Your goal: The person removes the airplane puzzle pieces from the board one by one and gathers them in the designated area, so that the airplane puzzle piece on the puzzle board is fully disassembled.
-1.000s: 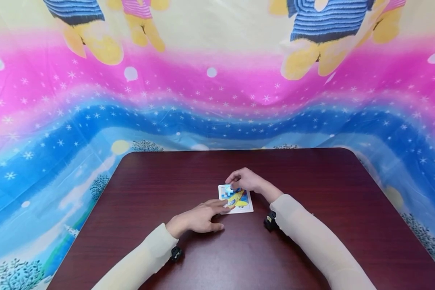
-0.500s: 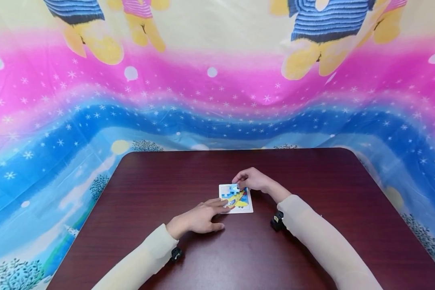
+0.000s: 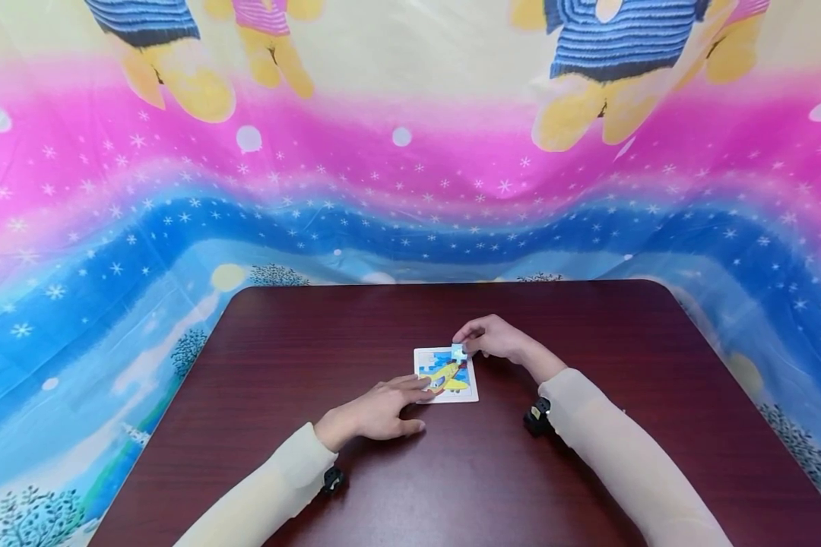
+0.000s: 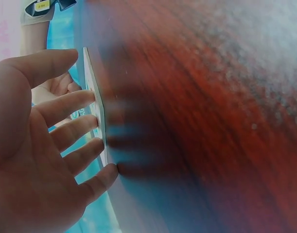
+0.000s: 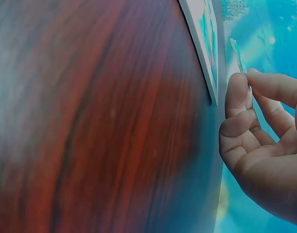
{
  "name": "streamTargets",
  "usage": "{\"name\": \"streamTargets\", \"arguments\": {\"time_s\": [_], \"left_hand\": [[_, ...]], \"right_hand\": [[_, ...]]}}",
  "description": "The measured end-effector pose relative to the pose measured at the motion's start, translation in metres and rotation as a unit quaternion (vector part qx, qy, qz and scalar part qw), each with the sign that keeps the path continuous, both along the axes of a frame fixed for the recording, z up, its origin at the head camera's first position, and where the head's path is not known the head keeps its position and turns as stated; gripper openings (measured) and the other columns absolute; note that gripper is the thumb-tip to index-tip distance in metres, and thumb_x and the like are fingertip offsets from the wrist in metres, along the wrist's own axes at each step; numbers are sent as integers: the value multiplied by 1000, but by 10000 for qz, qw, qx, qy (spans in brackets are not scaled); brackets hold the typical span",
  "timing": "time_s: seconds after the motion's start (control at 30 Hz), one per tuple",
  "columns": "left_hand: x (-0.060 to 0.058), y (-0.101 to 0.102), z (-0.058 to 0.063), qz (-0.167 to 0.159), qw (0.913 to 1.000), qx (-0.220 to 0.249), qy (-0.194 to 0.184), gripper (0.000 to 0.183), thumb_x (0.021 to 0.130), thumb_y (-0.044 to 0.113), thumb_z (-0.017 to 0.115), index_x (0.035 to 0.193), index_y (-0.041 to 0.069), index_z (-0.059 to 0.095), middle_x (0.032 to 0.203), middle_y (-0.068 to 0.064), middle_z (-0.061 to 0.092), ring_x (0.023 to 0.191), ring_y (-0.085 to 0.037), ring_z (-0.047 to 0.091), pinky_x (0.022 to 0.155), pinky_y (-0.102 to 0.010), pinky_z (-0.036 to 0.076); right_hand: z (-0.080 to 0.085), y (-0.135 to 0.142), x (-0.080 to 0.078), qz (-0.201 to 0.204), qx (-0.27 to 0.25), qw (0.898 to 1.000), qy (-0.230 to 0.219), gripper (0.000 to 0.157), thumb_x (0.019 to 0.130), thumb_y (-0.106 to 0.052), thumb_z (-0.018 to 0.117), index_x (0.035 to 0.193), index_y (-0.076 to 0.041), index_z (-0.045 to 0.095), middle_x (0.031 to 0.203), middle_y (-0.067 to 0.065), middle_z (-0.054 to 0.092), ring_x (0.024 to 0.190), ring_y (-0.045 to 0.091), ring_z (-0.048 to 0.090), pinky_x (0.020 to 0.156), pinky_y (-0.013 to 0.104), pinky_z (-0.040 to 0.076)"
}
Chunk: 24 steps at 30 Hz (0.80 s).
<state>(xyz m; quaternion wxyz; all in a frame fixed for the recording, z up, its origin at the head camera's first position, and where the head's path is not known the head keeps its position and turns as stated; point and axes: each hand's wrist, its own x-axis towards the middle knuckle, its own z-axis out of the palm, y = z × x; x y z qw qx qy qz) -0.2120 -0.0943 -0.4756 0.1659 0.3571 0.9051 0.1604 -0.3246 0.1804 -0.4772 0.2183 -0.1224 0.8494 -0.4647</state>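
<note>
A small jigsaw puzzle (image 3: 445, 376) with a yellow airplane on blue, framed in white, lies on the dark wooden table. My left hand (image 3: 385, 408) rests with spread, straight fingers on its left edge; in the left wrist view the fingertips (image 4: 92, 121) touch the board. Between thumb and forefinger my right hand (image 3: 496, 338) pinches a light blue puzzle piece (image 3: 459, 352) by its edge. The piece overlaps the puzzle's upper right corner in the head view. In the right wrist view the puzzle piece (image 5: 239, 57) stands tilted, apart from the board (image 5: 201, 43).
The table (image 3: 315, 327) has rounded far corners. Right behind it hangs a colourful cloth (image 3: 410, 213) in pink and blue with snowflakes. A small black camera (image 3: 537, 417) sits on the right wrist, another camera (image 3: 332, 479) on the left.
My right hand has moved to the right with the puzzle piece, from the puzzle's upper left to its upper right corner, uncovering the upper part. The left hand has stayed in place.
</note>
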Motion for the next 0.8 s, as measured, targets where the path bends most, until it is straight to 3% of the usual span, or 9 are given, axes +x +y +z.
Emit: {"name": "streamTargets", "arguments": {"time_s": [0.8], "left_hand": [[-1, 0, -2, 43, 10000, 9, 45, 54, 96, 35, 63, 147, 18, 52, 161, -1, 38, 153, -25, 28, 115, -60, 32]], "right_hand": [[-9, 50, -11, -135, 132, 9998, -16, 23, 95, -8, 63, 117, -5, 70, 100, 11, 70, 86, 22, 64, 66, 33, 47]]}}
